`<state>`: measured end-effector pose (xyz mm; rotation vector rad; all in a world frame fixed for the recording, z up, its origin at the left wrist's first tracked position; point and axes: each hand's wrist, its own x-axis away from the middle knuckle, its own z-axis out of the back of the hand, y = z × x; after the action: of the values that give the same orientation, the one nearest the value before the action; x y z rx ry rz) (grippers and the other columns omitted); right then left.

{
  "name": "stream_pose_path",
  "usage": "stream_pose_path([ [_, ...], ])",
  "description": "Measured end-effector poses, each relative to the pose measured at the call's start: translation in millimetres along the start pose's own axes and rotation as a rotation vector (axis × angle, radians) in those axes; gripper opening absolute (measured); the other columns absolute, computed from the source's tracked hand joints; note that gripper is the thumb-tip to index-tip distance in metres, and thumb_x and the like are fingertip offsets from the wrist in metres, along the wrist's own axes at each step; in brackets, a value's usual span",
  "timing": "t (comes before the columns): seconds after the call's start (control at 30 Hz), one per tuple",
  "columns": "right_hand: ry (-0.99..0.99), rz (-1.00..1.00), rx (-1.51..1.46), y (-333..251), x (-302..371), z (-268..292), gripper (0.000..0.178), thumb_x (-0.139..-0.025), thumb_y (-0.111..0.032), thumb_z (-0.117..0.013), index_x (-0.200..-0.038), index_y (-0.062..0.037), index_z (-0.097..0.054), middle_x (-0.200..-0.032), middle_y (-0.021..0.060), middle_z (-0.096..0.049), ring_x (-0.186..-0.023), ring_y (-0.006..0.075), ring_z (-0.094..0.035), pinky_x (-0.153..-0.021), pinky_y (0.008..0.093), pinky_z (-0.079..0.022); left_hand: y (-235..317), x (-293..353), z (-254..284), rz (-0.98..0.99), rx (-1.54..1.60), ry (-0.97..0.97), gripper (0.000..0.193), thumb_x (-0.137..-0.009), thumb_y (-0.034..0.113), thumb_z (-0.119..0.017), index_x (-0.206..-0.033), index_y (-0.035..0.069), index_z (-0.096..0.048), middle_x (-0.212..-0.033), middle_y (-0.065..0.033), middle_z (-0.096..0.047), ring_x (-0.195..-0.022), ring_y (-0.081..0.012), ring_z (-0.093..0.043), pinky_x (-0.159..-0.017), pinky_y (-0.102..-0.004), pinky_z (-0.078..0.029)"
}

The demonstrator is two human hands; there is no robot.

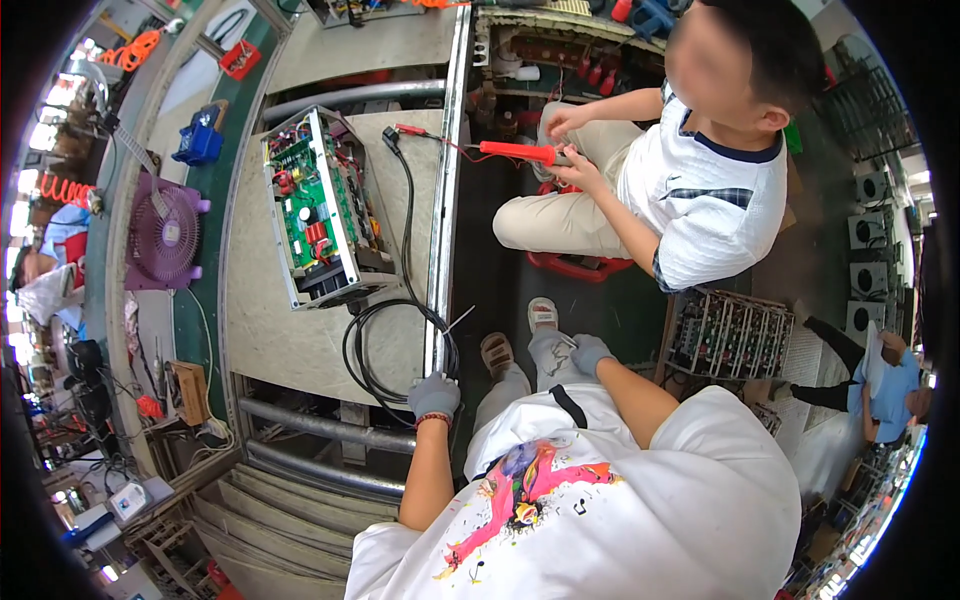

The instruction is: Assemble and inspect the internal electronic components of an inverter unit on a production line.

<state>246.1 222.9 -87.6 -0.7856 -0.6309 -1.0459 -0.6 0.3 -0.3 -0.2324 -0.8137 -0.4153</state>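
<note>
My left hand [435,397], in a grey glove with a red bracelet at the wrist, is at the bench's metal edge. Its fingers appear curled on the lower part of a coiled black cable [352,345]; the grip itself is partly hidden. A thin pale strip [460,319] sticks out from the coil. From there the cable runs up beside an opened metal-framed device [322,210] with green circuit boards, and its black plug [391,137] lies on the bench. My right hand [591,354], also gloved, rests on my knee, fingers bent around something thin that I cannot make out.
Across from me a seated person [715,190] holds a long red-handled tool [520,152]. A red clip [409,130] lies near the plug. Left stand a purple fan [165,232] and a blue vise-like object [200,136]. A rack of circuit boards [735,335] is at right.
</note>
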Motion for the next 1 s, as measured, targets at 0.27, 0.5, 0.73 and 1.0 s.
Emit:
stream_pose_path([
  [0.27,0.006,0.028,-0.014,1,-1,-4,0.029,-0.082,-0.022,-0.051,-0.104,-0.0082,-0.064,-0.106,0.0188,-0.063,-0.101,0.0352,-0.060,-0.088,0.0413,-0.047,0,2,3,0.001,-0.019,-0.006,0.037,-0.085,0.038,-0.048,-0.105,0.013,-0.067,-0.107,-0.0134,-0.066,-0.104,-0.0300,-0.059,-0.089,-0.0405,-0.044],
  [0.5,0.001,-0.030,-0.018,0,-2,-4,0.030,-0.083,-0.022,-0.051,-0.106,-0.0073,-0.064,-0.107,0.0192,-0.063,-0.101,0.0359,-0.059,-0.086,0.0415,-0.047,0,0,-1,-0.007,-0.023,0.011,0.037,-0.085,0.038,-0.048,-0.105,0.013,-0.066,-0.107,-0.0129,-0.066,-0.104,-0.0298,-0.059,-0.090,-0.0400,-0.042],
  [0.73,-0.017,0.035,-0.051,-10,12,11,0.031,-0.083,-0.022,-0.050,-0.106,-0.0075,-0.064,-0.107,0.0200,-0.063,-0.101,0.0360,-0.059,-0.087,0.0413,-0.047,-1,-1,-2,-0.016,-0.013,0.005,0.036,-0.085,0.037,-0.048,-0.106,0.013,-0.066,-0.108,-0.0134,-0.065,-0.104,-0.0304,-0.059,-0.091,-0.0402,-0.042],
  [1.0,-0.054,-0.023,-0.028,-6,6,4,0.034,-0.082,-0.021,-0.051,-0.112,-0.0102,-0.063,-0.111,0.0193,-0.062,-0.103,0.0355,-0.059,-0.088,0.0408,-0.047,-3,-2,-5,0.007,-0.018,0.019,0.036,-0.085,0.037,-0.048,-0.105,0.013,-0.066,-0.107,-0.0133,-0.065,-0.104,-0.0307,-0.059,-0.088,-0.0410,-0.045],
])
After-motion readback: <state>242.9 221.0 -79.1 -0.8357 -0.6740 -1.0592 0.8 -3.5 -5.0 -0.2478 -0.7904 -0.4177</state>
